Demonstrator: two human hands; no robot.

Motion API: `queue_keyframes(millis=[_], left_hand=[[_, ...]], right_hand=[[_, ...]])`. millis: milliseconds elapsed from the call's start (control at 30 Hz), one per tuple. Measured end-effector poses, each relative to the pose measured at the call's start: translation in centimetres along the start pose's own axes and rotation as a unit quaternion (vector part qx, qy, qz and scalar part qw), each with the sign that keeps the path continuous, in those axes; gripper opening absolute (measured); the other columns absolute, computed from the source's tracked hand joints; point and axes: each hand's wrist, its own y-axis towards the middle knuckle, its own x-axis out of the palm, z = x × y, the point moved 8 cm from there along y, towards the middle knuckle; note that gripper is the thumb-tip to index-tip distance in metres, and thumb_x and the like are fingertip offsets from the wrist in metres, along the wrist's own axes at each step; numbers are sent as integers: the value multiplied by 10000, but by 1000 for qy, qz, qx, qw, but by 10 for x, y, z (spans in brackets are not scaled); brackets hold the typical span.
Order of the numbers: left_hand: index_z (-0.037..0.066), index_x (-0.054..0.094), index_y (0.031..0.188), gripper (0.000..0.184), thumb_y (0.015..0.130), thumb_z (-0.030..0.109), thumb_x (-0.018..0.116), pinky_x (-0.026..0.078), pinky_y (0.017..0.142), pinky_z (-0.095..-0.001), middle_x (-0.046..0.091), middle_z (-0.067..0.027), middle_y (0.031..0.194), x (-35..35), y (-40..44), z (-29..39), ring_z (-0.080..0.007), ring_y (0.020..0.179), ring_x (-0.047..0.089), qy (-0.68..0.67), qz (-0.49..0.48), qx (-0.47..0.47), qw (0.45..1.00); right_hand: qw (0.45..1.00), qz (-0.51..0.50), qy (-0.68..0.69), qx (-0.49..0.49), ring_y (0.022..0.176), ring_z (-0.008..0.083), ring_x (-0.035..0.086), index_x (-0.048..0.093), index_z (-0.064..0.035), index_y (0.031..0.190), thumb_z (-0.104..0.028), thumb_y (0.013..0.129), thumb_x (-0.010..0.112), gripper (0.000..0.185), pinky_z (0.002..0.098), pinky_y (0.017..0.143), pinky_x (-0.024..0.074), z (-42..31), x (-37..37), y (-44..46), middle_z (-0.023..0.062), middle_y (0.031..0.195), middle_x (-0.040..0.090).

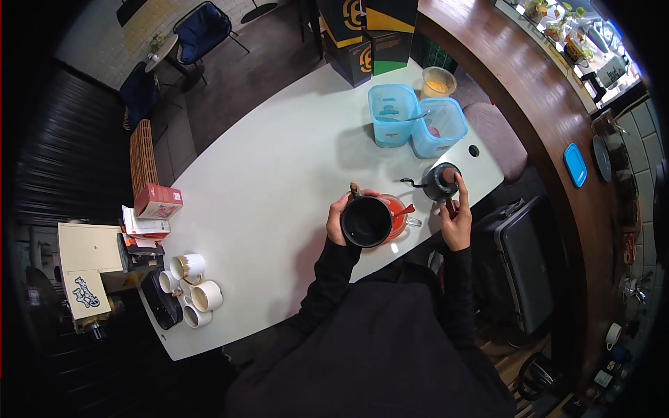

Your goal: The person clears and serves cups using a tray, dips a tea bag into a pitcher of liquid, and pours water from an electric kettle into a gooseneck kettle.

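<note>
Over the white bench (258, 209), near two blue tubs (393, 136), the left hand (337, 220) grips a black pot (367, 224) by its side, partly hiding a glass mug (399, 227) with a red spoon (405, 210). The right hand (456, 226) holds the kettle (435, 184) by its handle, index finger on the lid; whether it's lifted, I can't tell. Both vessels seem in use at once, which calls for a steady lid and wrist.
</note>
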Motion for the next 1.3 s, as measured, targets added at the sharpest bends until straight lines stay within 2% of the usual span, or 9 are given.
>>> queue_keyframes(millis=[100, 167, 433, 533, 600, 633, 967, 1067, 1300], left_hand=[[-96, 429, 1140, 606, 856, 433, 350, 548, 706, -480, 533, -320, 1081, 1, 1, -2, -427, 939, 587, -7, -7, -7, 1000], [-95, 428, 1142, 606, 855, 433, 351, 548, 703, -485, 532, -318, 1085, 2, 1, -3, -427, 943, 586, -3, -13, -13, 1000], [-90, 409, 1169, 597, 853, 410, 333, 545, 696, -512, 527, -316, 1092, 19, 0, -10, -436, 938, 582, 1, -39, -28, 999], [-77, 386, 1211, 592, 849, 386, 316, 538, 727, -494, 534, -310, 1088, 31, -2, -18, -440, 925, 586, -58, -18, -48, 997], [-78, 356, 1237, 602, 848, 381, 321, 503, 799, -480, 529, -295, 1117, 49, -4, -16, -408, 958, 578, -1, -70, -37, 997], [-79, 325, 1263, 616, 848, 375, 326, 469, 870, -466, 524, -280, 1145, 58, -7, -14, -376, 991, 569, 51, -109, -18, 993], [-42, 272, 1322, 723, 871, 513, 378, 499, 823, -536, 498, -304, 1154, 80, -44, -51, -445, 1026, 552, 51, -233, -117, 964], [-46, 265, 1326, 702, 893, 503, 327, 484, 854, -517, 501, -296, 1155, 88, -72, -67, -431, 1056, 537, 70, -212, -206, 953], [-54, 300, 1310, 694, 910, 505, 216, 497, 834, -501, 528, -279, 1118, 88, -131, -141, -393, 1010, 564, 18, -249, -332, 909]], right_hand=[[998, 13, -37, -50, 832, 101, 549, 269, -134, 1415, 151, 754, 448, 742, 224, 684, 448, -8, -1, 1, 109, 1304, 444], [1000, -2, -13, -17, 1228, 271, 435, 257, -90, 1401, 120, 776, 468, 692, 384, 1010, 385, -10, 1, 0, 186, 1324, 432], [998, -13, -54, -6, 1153, 262, 521, 213, -122, 1426, 17, 791, 537, 726, 339, 937, 431, -20, -6, -9, 201, 1257, 503], [995, -19, -97, 14, 1000, 319, 614, 182, -162, 1437, -34, 792, 563, 760, 349, 828, 473, -19, -9, -16, 221, 1094, 602], [993, 20, -113, -32, 573, 108, 450, 213, -186, 1442, -18, 776, 572, 774, 245, 582, 415, -20, -15, -23, 27, 674, 489], [991, 31, -126, -30, 573, 109, 459, 227, -184, 1439, -25, 779, 576, 764, 245, 579, 418, -19, -19, -28, 25, 677, 488], [979, 168, -108, 30, 607, 98, 505, 374, -145, 1371, -58, 807, 612, 619, 244, 559, 441, -21, -72, -140, 39, 752, 535], [969, 205, -86, 107, 677, 113, 548, 451, -141, 1317, -47, 808, 606, 541, 250, 618, 461, -10, -79, -188, 55, 806, 561], [932, 305, -152, 127, 667, 126, 550, 599, -81, 1119, -48, 809, 600, 312, 248, 594, 455, -11, -88, -330, 60, 801, 550]])
